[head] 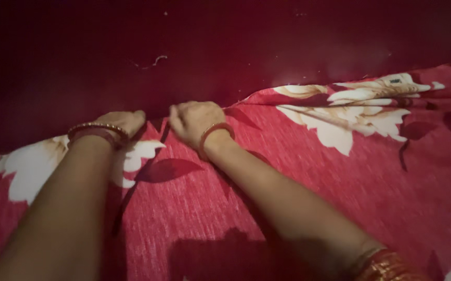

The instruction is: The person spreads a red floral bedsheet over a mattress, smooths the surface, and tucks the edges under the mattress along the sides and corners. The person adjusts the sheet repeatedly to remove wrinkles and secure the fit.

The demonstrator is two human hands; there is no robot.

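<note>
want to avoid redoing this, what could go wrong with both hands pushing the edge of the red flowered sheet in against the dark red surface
1. The left hand and right hand work close together, so the red flowered sheet further right, where it bunches at the edge, may stay loose or wrinkled.
2. The bangles on the left wrist and the bangle on the right could snag the cloth.
3. The light is dim, so folds near the dark red surface are hard to spot.

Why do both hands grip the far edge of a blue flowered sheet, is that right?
Not quite: the sheet is red with white flowers, not blue, as the head view shows. The left hand and right hand do close on its far edge against the dark red surface.
</note>
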